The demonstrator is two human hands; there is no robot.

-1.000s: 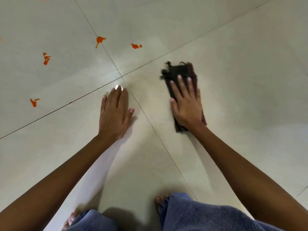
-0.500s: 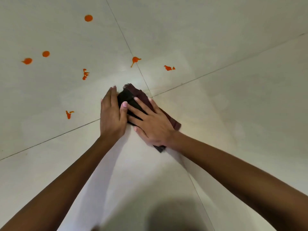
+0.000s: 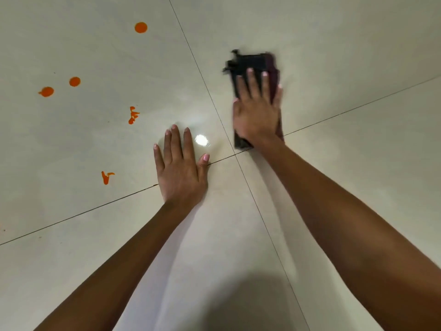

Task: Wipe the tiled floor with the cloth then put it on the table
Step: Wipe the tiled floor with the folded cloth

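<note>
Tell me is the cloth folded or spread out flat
Folded. The cloth is a narrow, thick strip under the right hand, with stacked edges showing at its far end. How many folds, cannot tell.

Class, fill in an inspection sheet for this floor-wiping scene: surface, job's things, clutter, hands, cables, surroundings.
Surface: pale tiled floor, glossy, dark grout lines crossing near the hands.
Job's things: dark cloth flat on the floor; no table in view.
Clutter: orange spots and smears on the left tile, unwiped.
Hands: right hand pressed flat on the cloth; left hand flat on bare tile, apart from the cloth.
Cables: nothing seen.
Surroundings: only floor and a shadow at the bottom edge.
</note>
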